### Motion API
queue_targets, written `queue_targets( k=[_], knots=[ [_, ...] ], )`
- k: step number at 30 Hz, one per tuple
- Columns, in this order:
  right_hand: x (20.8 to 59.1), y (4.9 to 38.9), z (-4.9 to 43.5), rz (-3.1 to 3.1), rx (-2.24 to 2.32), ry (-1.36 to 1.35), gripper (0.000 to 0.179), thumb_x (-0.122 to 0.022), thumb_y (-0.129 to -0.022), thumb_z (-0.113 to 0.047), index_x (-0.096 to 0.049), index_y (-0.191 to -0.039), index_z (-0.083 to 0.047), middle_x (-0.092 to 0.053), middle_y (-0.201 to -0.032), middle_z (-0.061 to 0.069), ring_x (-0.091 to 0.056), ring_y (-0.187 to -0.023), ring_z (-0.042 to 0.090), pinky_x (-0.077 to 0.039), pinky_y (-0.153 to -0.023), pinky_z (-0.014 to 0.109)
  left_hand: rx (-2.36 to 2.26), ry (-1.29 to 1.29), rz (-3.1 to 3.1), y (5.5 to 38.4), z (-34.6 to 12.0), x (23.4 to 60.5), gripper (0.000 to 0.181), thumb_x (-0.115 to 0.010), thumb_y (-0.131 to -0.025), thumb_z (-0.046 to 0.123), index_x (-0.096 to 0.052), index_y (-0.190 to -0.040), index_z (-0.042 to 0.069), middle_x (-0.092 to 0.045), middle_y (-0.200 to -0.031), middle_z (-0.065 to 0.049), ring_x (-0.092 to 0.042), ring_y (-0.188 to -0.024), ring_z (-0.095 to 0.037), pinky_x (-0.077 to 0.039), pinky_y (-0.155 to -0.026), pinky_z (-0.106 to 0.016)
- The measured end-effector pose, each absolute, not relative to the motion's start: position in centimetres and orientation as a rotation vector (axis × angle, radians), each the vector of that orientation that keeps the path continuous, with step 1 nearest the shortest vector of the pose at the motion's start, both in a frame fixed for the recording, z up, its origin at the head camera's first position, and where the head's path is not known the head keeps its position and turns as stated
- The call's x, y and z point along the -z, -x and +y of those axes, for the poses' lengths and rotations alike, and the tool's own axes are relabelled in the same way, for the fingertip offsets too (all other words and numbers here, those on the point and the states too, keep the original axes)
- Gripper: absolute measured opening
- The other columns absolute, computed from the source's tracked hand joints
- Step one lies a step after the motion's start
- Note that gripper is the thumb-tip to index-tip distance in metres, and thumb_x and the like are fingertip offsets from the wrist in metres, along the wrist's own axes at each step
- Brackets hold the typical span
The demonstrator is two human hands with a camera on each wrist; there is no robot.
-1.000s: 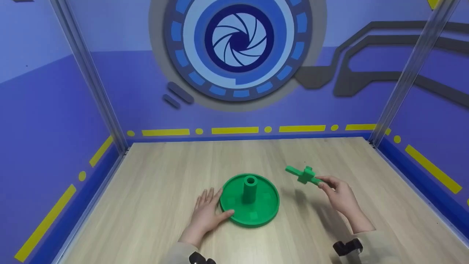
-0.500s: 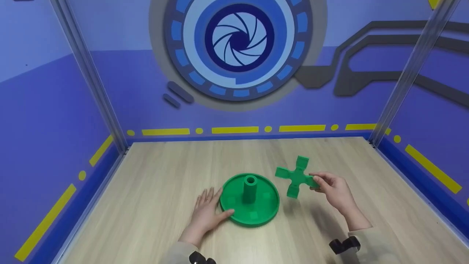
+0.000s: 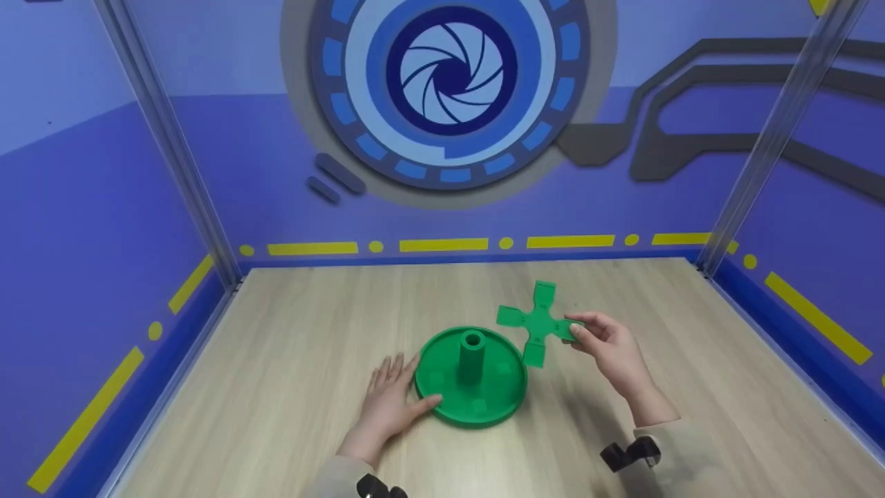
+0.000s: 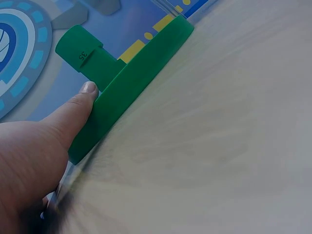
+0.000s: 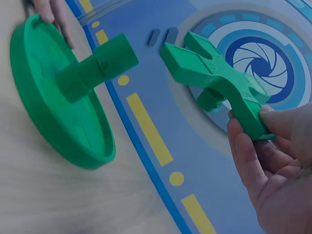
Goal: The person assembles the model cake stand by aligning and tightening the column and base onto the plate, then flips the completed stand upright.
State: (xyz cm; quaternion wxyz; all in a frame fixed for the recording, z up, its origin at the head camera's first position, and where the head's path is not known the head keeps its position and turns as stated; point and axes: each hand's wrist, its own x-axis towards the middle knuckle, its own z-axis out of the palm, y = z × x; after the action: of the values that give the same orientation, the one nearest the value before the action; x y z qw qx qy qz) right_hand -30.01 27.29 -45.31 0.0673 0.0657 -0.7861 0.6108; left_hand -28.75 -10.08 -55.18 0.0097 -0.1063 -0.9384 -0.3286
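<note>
A round green tray-like base (image 3: 442,408) with a raised rim stands on the table, a hollow post (image 3: 471,360) rising upright from its middle. My left hand (image 3: 390,408) lies at its left side with fingers spread straight; the thumb (image 4: 80,105) touches the rim. To the right, in the air, my right hand (image 3: 615,356) pinches one arm of a green four-armed cross piece (image 3: 541,321) between thumb and fingers. The cross is tilted, its flat face towards the head camera. A short round stub (image 5: 210,100) sticks out of its underside in the right wrist view.
The wooden table (image 3: 311,332) is bounded by a blue patterned back wall (image 3: 242,166) and side walls. Metal posts (image 3: 173,152) stand at its rear corners. Dark straps with small devices (image 3: 630,453) sit on both wrists.
My right hand has moved left and slightly up with the cross piece, turning it from nearly edge-on to face-on, now close beside the base. The left hand and base have stayed put.
</note>
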Motion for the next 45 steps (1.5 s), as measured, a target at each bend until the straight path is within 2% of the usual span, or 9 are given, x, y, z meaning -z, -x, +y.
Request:
queue_targets(
  k=[4, 15, 23, 29, 36, 45],
  knots=[
    [44.9, 30.5, 25.9, -2.312, -1.941, -0.209, 0.034, -0.064, -0.103, -0.014, -0.063, -0.130, 0.006, -0.074, -0.104, 0.000, -0.075, -0.093, 0.011, -0.063, -0.088, 0.024, 1.014, 0.331, -2.931, 28.8, -10.1, 55.2, 0.095, -0.069, -0.090, 0.063, -0.034, -0.161, 0.011, -0.024, -0.168, -0.027, -0.014, -0.158, -0.049, -0.010, -0.130, -0.063],
    [44.4, 32.0, 22.6, -2.271, -2.110, -0.198, 0.035, -0.063, -0.103, -0.013, -0.062, -0.129, 0.010, -0.073, -0.100, 0.000, -0.073, -0.085, 0.010, -0.064, -0.085, 0.026, 0.991, 0.344, -2.916, 29.0, -10.2, 55.5, 0.096, -0.069, -0.089, 0.064, -0.036, -0.160, 0.008, -0.026, -0.167, -0.028, -0.016, -0.157, -0.051, -0.011, -0.129, -0.065],
    [45.1, 32.9, 20.5, -2.211, -2.205, -0.159, 0.029, -0.062, -0.104, -0.013, -0.067, -0.125, 0.006, -0.073, -0.100, 0.000, -0.073, -0.084, 0.011, -0.064, -0.085, 0.027, 1.004, 0.353, -2.913, 28.9, -10.2, 55.5, 0.095, -0.068, -0.090, 0.064, -0.036, -0.160, 0.008, -0.026, -0.167, -0.028, -0.016, -0.157, -0.050, -0.011, -0.129, -0.064],
    [46.1, 33.4, 18.9, -2.180, -2.254, -0.118, 0.030, -0.061, -0.104, -0.011, -0.066, -0.126, 0.008, -0.074, -0.102, 0.003, -0.073, -0.083, 0.012, -0.063, -0.083, 0.025, 1.012, 0.355, -2.916, 28.9, -10.2, 55.5, 0.096, -0.068, -0.090, 0.064, -0.035, -0.160, 0.008, -0.026, -0.167, -0.029, -0.016, -0.157, -0.050, -0.011, -0.130, -0.064],
    [47.0, 33.5, 18.1, -2.164, -2.298, -0.076, 0.028, -0.060, -0.104, -0.011, -0.068, -0.125, 0.005, -0.073, -0.112, 0.005, -0.074, -0.088, 0.014, -0.062, -0.083, 0.025, 1.015, 0.371, -2.910, 28.9, -10.2, 55.4, 0.097, -0.067, -0.089, 0.066, -0.035, -0.160, 0.008, -0.026, -0.167, -0.029, -0.015, -0.157, -0.051, -0.011, -0.129, -0.064],
    [47.7, 33.2, 18.2, -2.220, -2.287, -0.107, 0.033, -0.061, -0.104, -0.013, -0.065, -0.129, 0.008, -0.073, -0.106, 0.000, -0.073, -0.088, 0.012, -0.063, -0.089, 0.030, 1.011, 0.353, -2.921, 28.9, -10.2, 55.4, 0.097, -0.068, -0.089, 0.065, -0.035, -0.161, 0.009, -0.025, -0.167, -0.029, -0.015, -0.157, -0.050, -0.010, -0.130, -0.064]
  ],
)
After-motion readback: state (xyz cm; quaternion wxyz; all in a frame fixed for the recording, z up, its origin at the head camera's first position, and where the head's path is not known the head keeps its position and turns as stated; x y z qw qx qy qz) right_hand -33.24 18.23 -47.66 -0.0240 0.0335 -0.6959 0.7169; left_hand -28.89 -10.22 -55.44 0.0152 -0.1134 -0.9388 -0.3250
